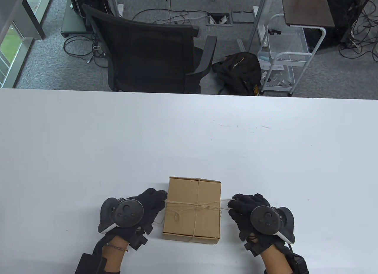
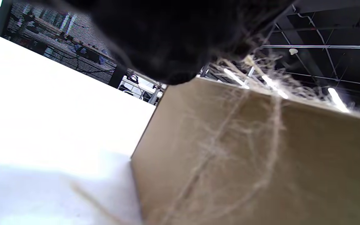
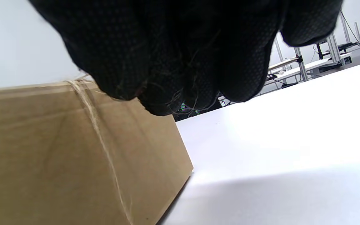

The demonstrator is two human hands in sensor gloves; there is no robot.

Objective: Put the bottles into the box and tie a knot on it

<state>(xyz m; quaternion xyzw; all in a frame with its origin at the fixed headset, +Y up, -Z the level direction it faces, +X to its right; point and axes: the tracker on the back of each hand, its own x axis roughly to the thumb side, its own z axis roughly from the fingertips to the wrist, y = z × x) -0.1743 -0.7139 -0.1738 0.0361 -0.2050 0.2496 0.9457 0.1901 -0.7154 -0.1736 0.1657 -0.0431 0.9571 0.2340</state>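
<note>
Pinching thin, fuzzy twine [image 1: 193, 205] ends beside the stiff closed box [image 1: 192, 210], left hand [image 1: 138, 210] and right hand [image 1: 251, 209] fingers clenched, likely fray-prone.

An office-like laboratory: a white table [image 1: 88, 132], grey carpet, a black mesh office chair [image 1: 147, 49], loose floor cables [image 1: 82, 49], a wheeled wire cart [image 1: 283, 58], and aluminium-frame rigs behind.

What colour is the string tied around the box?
Pale tan, a fuzzy natural-fibre twine, close to the brown cardboard box in tone. Table view shows it best.
</note>
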